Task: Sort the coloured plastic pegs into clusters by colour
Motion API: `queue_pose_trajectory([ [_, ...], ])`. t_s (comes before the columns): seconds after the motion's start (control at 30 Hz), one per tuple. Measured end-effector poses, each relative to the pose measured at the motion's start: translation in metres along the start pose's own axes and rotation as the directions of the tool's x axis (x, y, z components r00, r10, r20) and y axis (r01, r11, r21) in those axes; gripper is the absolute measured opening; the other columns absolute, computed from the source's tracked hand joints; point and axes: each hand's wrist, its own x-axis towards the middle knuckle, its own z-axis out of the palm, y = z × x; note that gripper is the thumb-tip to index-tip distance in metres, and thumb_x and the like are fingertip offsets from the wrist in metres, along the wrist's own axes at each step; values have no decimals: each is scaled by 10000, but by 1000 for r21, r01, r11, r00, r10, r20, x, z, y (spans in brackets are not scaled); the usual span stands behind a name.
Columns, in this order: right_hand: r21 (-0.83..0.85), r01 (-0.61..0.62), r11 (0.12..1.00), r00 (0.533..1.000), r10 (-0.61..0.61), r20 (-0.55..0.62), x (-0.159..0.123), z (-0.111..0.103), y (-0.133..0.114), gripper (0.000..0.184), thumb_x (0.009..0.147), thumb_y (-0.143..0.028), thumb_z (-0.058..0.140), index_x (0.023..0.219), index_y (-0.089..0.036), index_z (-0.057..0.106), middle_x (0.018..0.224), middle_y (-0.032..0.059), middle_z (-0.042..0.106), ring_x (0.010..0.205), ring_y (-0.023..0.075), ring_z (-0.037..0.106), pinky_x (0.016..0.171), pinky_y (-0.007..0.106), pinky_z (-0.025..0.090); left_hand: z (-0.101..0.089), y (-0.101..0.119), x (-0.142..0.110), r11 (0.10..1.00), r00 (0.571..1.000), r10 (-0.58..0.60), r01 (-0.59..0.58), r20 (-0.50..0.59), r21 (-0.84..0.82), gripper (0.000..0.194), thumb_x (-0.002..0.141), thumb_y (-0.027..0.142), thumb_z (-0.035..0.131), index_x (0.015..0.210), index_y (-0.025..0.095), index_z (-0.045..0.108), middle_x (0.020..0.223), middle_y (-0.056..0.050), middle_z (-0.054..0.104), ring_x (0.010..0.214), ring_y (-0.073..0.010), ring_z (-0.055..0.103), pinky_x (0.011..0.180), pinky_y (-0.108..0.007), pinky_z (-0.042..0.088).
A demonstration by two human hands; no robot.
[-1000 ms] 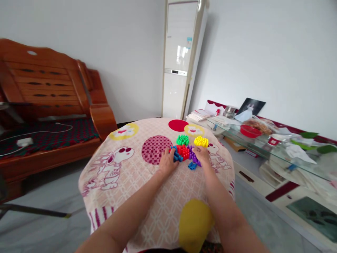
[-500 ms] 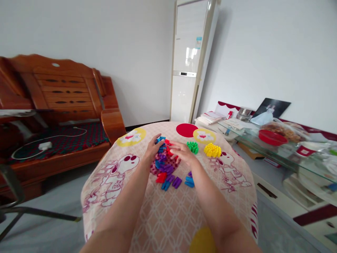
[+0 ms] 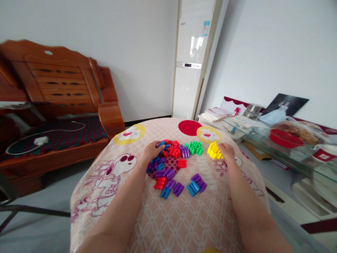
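My left hand (image 3: 153,151) is at the far left of the pegs, its fingers curled round small blue plastic pegs (image 3: 163,144). Just right of it lies a heap of red pegs (image 3: 174,149). My right hand (image 3: 227,152) is closed at the right side of a bunch of yellow pegs (image 3: 214,151), fingertips against them and partly hidden. Between the hands are a purple row (image 3: 184,151) and a bunch of green pegs (image 3: 195,147). A dark red checkered patch (image 3: 171,162) shows below the red heap, with purple pegs (image 3: 165,173) at its near edge.
Nearer me, more purple and blue pegs (image 3: 193,188) lie loose on the patterned tablecloth (image 3: 168,218). At right stands a glass-topped cabinet with a red bowl (image 3: 286,138). A wooden bench (image 3: 60,84) is at left, a tall white air conditioner (image 3: 188,88) behind.
My right hand has moved right, from the red pegs to the yellow bunch. My left hand stays by the blue pegs, its fingers more curled. The view has shifted slightly.
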Motion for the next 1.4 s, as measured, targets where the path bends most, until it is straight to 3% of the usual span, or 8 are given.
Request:
queue_pose_trajectory([
  [0.23, 484, 142, 864, 850, -356, 387, -22, 54, -81, 323, 703, -440, 704, 908, -193, 736, 981, 42, 746, 969, 229, 668, 855, 331, 515, 13, 14, -5, 955, 987, 156, -142, 35, -260, 457, 819, 440, 648, 1211, 209, 692, 1181, -70, 721, 1069, -260, 663, 941, -349, 512],
  [0.6, 753, 47, 657, 340, -719, 606, -105, 55, -175, 518, 809, -432, 691, 1290, -246, 639, 1208, 75, 698, 913, 206, 687, 784, 337, 560, 2, 15, -17, 430, 970, 74, 177, 230, -885, 661, 784, 585, 702, 1304, 194, 585, 1204, -119, 700, 1065, -251, 680, 899, -367, 562],
  [0.7, 709, 160, 687, 406, -700, 587, -99, 35, -171, 557, 855, -440, 617, 1376, -248, 574, 1266, 100, 675, 835, 207, 692, 668, 318, 560, -4, 24, -22, 366, 962, 124, 184, 244, -912, 693, 802, 589, 685, 1369, 219, 539, 1195, -118, 700, 1016, -246, 697, 864, -389, 578],
  [0.83, 133, 478, 868, 806, -494, 328, -68, 7, -129, 332, 841, -285, 588, 1111, -161, 737, 1060, 131, 746, 944, 249, 678, 783, 321, 515, -9, 32, -26, 437, 958, 230, 57, 173, -898, 649, 791, 535, 722, 1321, 179, 605, 1231, -127, 688, 1086, -248, 668, 948, -375, 530],
  [0.93, -351, 398, 847, 906, -302, 298, -57, -2, -90, 251, 854, -282, 565, 754, -138, 746, 877, 169, 741, 893, 270, 678, 746, 321, 466, -9, 28, -22, 565, 951, 276, -44, 139, -824, 589, 802, 534, 689, 1255, 159, 659, 1195, -120, 705, 1041, -261, 675, 920, -385, 525],
  [1.03, -267, 455, 850, 840, -310, 445, -66, 7, -73, 341, 866, -341, 548, 589, -170, 649, 670, 90, 680, 696, 203, 629, 623, 282, 409, -7, 16, -14, 740, 968, 241, -142, 63, -658, 446, 776, 475, 690, 1083, 155, 740, 1042, -85, 746, 951, -260, 681, 866, -368, 529],
  [1.17, 284, 354, 891, 720, -453, 526, -93, 41, -90, 349, 884, -439, 522, 679, -181, 639, 609, -1, 607, 617, 157, 568, 562, 250, 405, -4, 2, -7, 871, 968, 243, -190, 60, -454, 276, 777, 438, 653, 824, 191, 767, 813, -49, 743, 831, -246, 668, 792, -334, 528],
  [1.4, 625, 224, 748, 474, -644, 601, -136, 63, -145, 459, 816, -476, 671, 1196, -221, 700, 968, 47, 735, 895, 223, 668, 762, 327, 540, -3, -4, -12, 766, 971, 156, -4, 181, -643, 424, 824, 547, 601, 985, 182, 742, 945, -60, 759, 935, -252, 678, 813, -335, 535],
])
